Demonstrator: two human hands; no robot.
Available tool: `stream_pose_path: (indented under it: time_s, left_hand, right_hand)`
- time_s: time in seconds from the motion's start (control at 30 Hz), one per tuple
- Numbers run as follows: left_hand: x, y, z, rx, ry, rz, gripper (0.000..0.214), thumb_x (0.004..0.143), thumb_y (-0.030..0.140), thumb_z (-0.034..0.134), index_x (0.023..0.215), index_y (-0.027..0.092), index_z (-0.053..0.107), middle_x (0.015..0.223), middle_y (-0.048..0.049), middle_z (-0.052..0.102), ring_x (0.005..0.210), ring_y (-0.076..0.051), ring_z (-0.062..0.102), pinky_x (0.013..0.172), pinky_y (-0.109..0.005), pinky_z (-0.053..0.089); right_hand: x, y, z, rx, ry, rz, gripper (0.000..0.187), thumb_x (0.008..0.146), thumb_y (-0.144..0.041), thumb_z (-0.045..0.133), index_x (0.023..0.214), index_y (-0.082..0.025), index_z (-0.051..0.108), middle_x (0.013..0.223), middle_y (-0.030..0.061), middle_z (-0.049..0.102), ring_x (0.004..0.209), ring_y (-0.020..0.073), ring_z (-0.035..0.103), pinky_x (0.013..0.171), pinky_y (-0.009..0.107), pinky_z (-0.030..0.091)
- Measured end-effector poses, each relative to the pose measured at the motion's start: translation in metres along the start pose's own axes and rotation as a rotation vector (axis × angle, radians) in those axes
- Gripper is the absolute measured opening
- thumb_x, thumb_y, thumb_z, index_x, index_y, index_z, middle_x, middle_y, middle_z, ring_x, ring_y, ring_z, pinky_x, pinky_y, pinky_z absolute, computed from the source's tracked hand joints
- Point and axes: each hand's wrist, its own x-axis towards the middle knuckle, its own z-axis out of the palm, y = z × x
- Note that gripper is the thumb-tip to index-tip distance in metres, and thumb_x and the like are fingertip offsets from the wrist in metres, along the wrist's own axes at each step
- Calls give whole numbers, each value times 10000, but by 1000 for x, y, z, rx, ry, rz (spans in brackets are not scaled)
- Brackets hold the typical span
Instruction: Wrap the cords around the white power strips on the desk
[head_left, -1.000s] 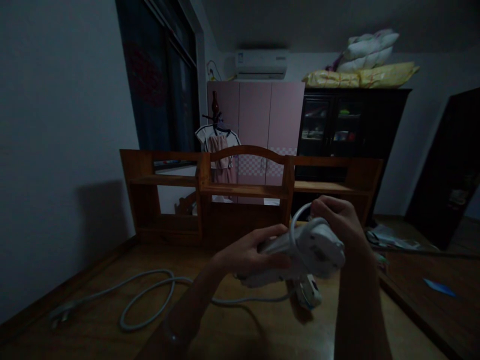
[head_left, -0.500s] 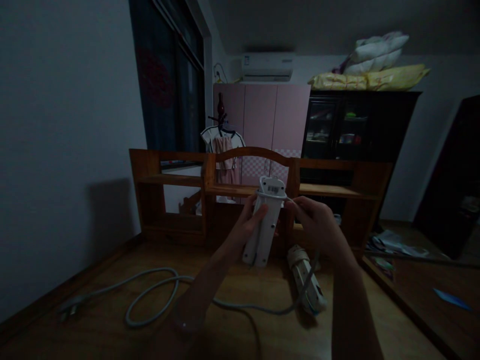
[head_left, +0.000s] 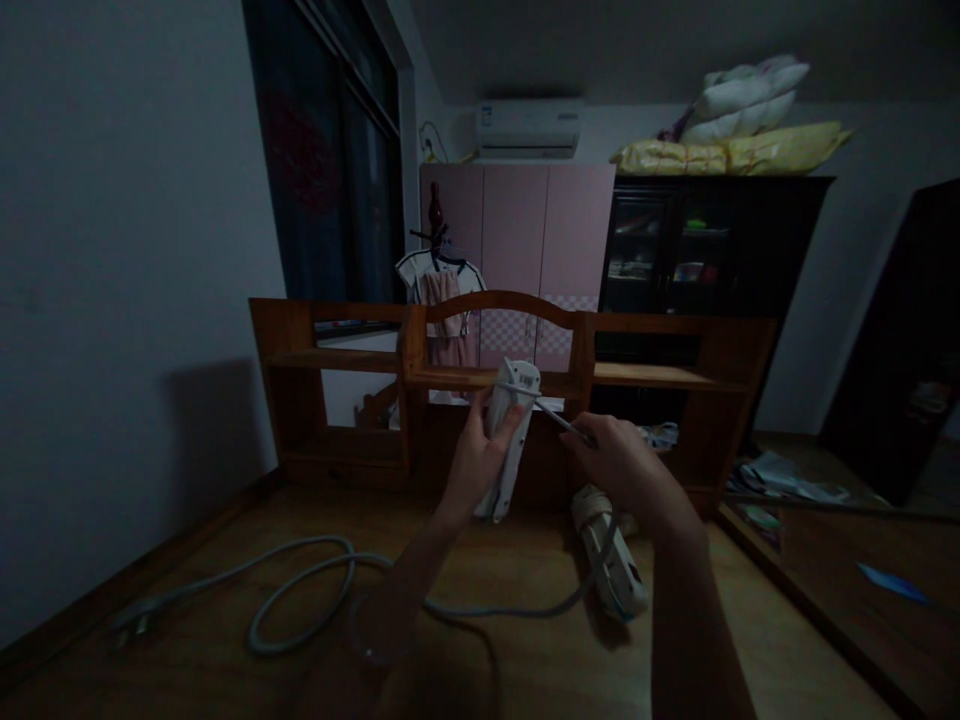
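The left hand (head_left: 476,460) grips a white power strip (head_left: 510,470), tilted up above the table (head_left: 555,680). Its thumb lies across the near side; most of its other fingers are hidden behind the strip. A small label shows beyond the thumb tip, too dim to read, and the strip's far side is out of sight.

The right hand (head_left: 626,465) is closed on the cord (head_left: 556,416), which loops around the strip just beyond the left fingertips and runs taut to the right fingers. The exact pinch is hard to make out. Below the right hand the cord hangs to the table, passes behind the left forearm and ends in a dark, blurred plug (head_left: 135,625), well left of the left fingers. Below the right fingers lies a second power strip (head_left: 619,575), partly covered by the hanging cord.
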Motion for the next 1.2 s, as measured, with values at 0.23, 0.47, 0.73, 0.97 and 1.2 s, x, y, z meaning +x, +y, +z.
stream_pose_path:
  time_s: [0.23, 0.47, 0.73, 0.97, 1.2]
  left_hand:
    - [4, -9, -7, 598, 268, 308, 510, 940, 465, 492, 1375, 216, 399, 1297, -140, 565, 1213, -294, 529, 990, -403, 423]
    - [1, -9, -5, 861, 235, 315, 519, 952, 465, 461, 1412, 241, 378, 1203, -143, 597, 1090, -297, 590, 842, -353, 474]
    - [-9, -3, -1, 1061, -55, 338, 526, 947, 468, 465, 1435, 331, 324, 989, -80, 587, 921, -255, 617, 731, -301, 455]
    - [-17, 0, 3, 887, -523, 555, 527, 929, 492, 498, 1400, 306, 351, 988, -60, 598, 898, -232, 624, 741, -303, 475]
    - [-33, 26, 3, 515, -797, 589, 467, 915, 427, 551, 1326, 252, 415, 1041, -57, 650, 945, -220, 640, 775, -293, 483]
  right_hand:
    - [-5, -5, -8, 97, 11, -39, 257, 931, -292, 479, 778, -177, 650, 682, 37, 642, 590, 146, 536, 545, 254, 298]
    - [-14, -35, -7, 6, 35, -187, 232, 939, -240, 501, 752, -175, 622, 702, 39, 649, 578, 133, 542, 557, 255, 304]
    - [-14, -33, -10, -70, 78, -198, 214, 923, -227, 519, 780, -172, 668, 744, 64, 685, 635, 158, 597, 574, 258, 326]
    - [-22, -5, -37, 66, 86, -112, 172, 812, -335, 675, 735, -184, 703, 653, 15, 664, 585, 141, 569, 550, 237, 355]
    - [-19, 38, -44, 545, -64, 4, 304, 683, -441, 765, 688, -160, 648, 612, -11, 586, 570, 125, 526, 498, 210, 371]
